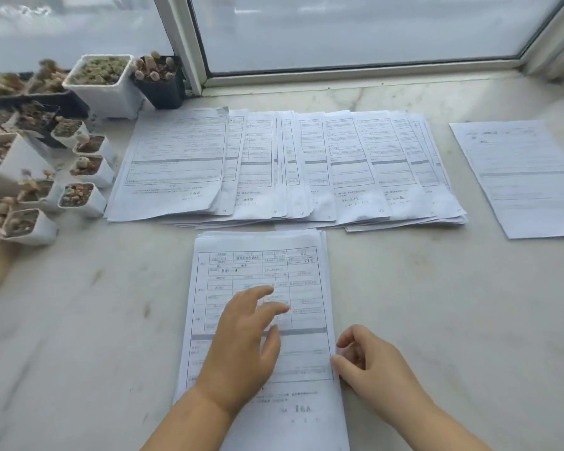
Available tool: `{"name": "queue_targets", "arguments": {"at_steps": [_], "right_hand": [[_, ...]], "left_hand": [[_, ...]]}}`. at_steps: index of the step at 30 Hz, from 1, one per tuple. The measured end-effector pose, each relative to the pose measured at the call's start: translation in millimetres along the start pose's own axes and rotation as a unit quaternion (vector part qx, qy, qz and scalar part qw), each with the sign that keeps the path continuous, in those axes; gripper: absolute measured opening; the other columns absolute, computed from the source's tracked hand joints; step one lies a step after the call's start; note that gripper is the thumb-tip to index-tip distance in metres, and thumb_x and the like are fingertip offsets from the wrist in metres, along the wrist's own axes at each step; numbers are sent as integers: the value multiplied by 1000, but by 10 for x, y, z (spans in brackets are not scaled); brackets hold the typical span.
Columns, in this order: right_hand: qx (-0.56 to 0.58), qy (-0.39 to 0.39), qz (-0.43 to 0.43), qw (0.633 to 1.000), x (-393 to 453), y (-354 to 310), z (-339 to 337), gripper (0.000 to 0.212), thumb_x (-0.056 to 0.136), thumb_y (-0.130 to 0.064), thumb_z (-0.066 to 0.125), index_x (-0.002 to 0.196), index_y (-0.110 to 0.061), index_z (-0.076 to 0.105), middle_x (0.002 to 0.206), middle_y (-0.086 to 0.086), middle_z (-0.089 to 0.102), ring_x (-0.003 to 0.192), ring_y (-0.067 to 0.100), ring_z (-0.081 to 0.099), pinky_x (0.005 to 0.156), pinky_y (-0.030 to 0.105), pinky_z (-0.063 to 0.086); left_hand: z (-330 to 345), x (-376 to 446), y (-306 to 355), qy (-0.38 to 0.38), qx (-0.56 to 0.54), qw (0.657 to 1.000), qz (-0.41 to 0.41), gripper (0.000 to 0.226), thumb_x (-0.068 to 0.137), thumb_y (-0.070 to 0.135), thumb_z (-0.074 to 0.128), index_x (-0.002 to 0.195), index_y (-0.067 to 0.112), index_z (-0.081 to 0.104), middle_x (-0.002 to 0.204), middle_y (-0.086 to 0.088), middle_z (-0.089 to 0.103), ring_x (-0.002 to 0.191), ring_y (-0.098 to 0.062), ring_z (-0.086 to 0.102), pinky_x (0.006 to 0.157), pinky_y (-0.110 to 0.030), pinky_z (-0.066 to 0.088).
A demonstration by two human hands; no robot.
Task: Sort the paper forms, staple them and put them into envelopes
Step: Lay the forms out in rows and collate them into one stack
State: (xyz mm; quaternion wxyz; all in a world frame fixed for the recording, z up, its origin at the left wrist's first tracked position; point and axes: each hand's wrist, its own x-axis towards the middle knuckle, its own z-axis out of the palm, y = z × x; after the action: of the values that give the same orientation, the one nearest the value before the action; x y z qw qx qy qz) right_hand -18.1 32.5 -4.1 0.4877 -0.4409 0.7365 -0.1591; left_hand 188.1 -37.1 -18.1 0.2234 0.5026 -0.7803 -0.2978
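A stack of printed paper forms (pixel 261 307) lies flat on a pale marble sill, its top sheet showing a ruled table with handwriting. Beyond it, a fanned row of overlapping forms (pixel 284 167) spreads left to right. A single sheet (pixel 521 177) lies apart, far right, slightly angled.

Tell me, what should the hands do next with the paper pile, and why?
Probably lift the top sheet off the near stack. The right hand already pinches the stack's right edge, while the left hand rests flat on top, steadying it. The fanned row of forms lies beyond, so the sheet likely goes to one of those piles.
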Motion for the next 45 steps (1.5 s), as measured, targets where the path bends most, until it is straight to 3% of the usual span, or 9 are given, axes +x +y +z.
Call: {"name": "queue_targets", "arguments": {"at_steps": [11,14,18,24,29,34,38,41,45], "right_hand": [[8,-24,-21,999,-686,465,247,28,81,-18,69,95,-30,48,72,1,67,56,6,52,59,19,44],[-43,3,-124,991,-706,514,257,46,82,-17,69,109,-47,48,106,-18,58,78,-2,55,74,15,44],[-255,-2,-234,938,-495,539,186,65,80,-48,62,138,-58,34,156,-21,8,142,1,10,115,28,1],[-230,1,-209,950,-352,547,260,56,74,-60,54,127,-65,37,160,-20,2,148,5,-5,109,22,-22],[-228,35,-206,951,-327,548,301,63,68,-71,51,129,-59,44,159,-21,11,147,3,2,111,23,-18],[-105,76,-208,969,-339,538,301,55,62,-66,62,109,-47,41,146,-22,35,135,0,34,116,28,2],[-92,33,-214,972,-381,543,193,47,70,-39,79,103,-48,46,150,-18,32,137,-5,27,120,31,-3],[-163,32,-216,962,-350,585,235,57,71,-51,68,125,-47,52,152,-21,21,141,-6,13,115,26,-10],[-167,70,-200,963,-323,551,337,54,66,-62,54,118,-47,55,153,-15,26,145,6,17,117,32,-5]], "left_hand": [[310,-1183,238,-19,23,1000,1,25,79,35,57,101,28,65,120,12,47,112,-11,48,99,-29,38],[364,-1260,223,-24,23,999,6,26,80,39,57,102,27,65,122,13,47,113,-11,46,102,-32,38],[367,-1222,163,-30,21,999,16,31,79,46,58,102,28,66,122,13,48,111,-12,48,97,-30,37],[324,-1233,90,-64,33,997,28,45,73,58,57,109,31,66,124,7,56,124,-10,40,99,-54,44],[320,-1228,77,-59,15,998,28,38,79,54,54,107,33,67,122,7,59,124,-11,41,99,-55,44],[280,-1211,56,-62,-46,997,-19,46,87,55,40,106,29,72,124,21,56,129,1,40,115,-32,27],[282,-1174,70,-2,-101,993,-58,50,89,54,40,96,19,75,109,26,64,116,15,47,95,-2,31],[286,-1161,79,18,-120,991,-58,47,90,53,42,92,19,75,102,29,64,111,17,51,89,-2,34],[264,-1163,63,-14,-91,993,-68,35,77,60,56,82,29,71,107,26,64,108,15,52,89,-4,36]]}}
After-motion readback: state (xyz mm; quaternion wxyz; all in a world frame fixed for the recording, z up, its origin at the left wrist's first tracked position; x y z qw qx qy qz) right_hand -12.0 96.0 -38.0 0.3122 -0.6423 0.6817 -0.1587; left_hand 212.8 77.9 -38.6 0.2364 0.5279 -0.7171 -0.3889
